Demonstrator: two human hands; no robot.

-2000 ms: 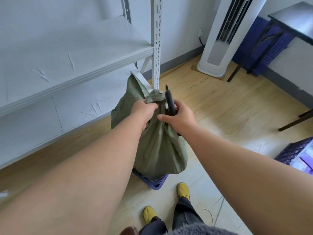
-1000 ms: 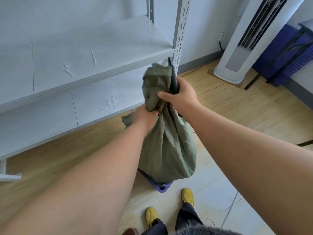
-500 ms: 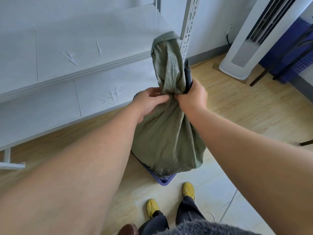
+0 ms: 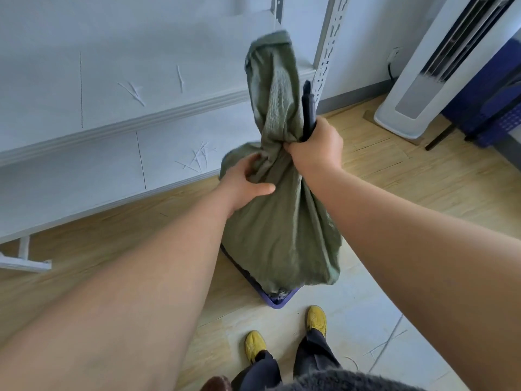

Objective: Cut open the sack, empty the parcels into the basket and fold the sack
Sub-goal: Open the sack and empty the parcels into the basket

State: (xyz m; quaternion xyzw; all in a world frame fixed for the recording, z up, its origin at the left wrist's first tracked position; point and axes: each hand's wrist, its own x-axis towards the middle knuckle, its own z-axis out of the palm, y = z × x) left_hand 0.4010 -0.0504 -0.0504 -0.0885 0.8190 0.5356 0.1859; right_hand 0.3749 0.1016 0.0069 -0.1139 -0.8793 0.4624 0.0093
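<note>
While draped over it, sack (image 4: pixel 282 230) hides most of basket (image 4: pixel 277 299); parcels unseen. Both hands clenched: left hand (image 4: pixel 244 184) bunching sack, right hand (image 4: pixel 315 149) gripping neck plus black tool (image 4: pixel 308 108). Shelf rack (image 4: pixel 141 119) right behind.

The sack (image 4: pixel 279 221) I hold is olive green, the basket (image 4: pixel 277 301) purple, my shoes (image 4: pixel 317 317) yellow (the floor (image 4: pixel 423 193) pale wood).

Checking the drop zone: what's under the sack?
A purple basket sits on the floor under the sack; only its near corner shows, with something pale inside. The sack covers the rest. Both hands, left and right, grip the sack.
</note>
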